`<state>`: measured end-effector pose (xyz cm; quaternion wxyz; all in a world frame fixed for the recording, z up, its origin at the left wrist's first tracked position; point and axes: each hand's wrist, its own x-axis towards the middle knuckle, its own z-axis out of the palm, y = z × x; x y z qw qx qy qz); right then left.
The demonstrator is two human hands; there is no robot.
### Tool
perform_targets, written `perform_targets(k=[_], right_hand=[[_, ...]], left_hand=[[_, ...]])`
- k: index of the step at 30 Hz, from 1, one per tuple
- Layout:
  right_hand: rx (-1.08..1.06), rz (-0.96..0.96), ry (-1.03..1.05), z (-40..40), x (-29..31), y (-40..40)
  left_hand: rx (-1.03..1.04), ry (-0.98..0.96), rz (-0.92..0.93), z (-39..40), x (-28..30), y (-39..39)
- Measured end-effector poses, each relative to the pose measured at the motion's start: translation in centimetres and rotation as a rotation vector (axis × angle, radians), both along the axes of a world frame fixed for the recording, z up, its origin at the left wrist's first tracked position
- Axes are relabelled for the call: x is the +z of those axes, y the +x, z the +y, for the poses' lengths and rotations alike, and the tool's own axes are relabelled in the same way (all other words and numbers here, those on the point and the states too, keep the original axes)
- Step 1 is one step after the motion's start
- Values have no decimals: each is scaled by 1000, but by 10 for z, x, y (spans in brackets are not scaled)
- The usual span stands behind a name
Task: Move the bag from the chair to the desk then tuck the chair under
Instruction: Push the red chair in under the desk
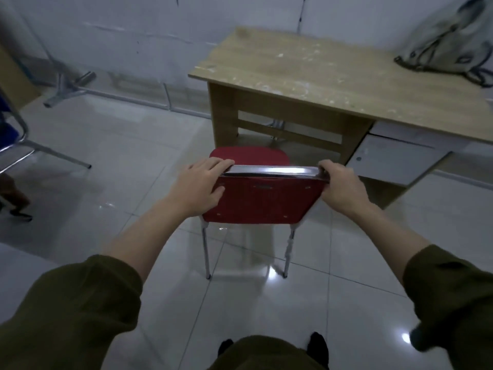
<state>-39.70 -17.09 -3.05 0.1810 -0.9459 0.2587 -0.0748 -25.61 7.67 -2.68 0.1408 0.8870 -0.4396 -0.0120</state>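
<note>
A red chair with chrome legs stands on the tiled floor in front of the wooden desk, its seat pointing at the desk's open leg space. My left hand grips the left end of the backrest's top edge. My right hand grips the right end. The grey drawstring bag lies on the desk's far right corner, against the wall. The chair's seat is bare.
White drawers sit under the desk's right side. A metal chair frame stands at the left edge. A metal stand base lies by the white wall. Glossy floor tiles surround the chair.
</note>
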Motion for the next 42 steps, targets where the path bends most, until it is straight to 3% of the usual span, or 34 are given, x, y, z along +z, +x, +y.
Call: perform_targets(k=[4, 13, 23, 27, 31, 35, 42], right_hand=[[127, 18, 31, 14, 7, 22], [5, -9, 2, 25, 13, 26], [-121, -78, -132, 38, -8, 22], [-109, 30, -209, 39, -7, 34], [-118, -28, -390, 36, -21, 42], [-120, -144, -438, 22, -30, 47], [-177, -161, -467, -42, -34, 104]], left_hand=[[133, 11, 61, -17, -8, -1], [186, -66, 39, -30, -19, 9], [-68, 4, 110, -44, -11, 59], [-159, 190, 63, -68, 2, 76], [-288, 335, -65, -83, 6, 85], [-385, 190, 48, -85, -4, 100], [-349, -34, 11, -142, -14, 151]])
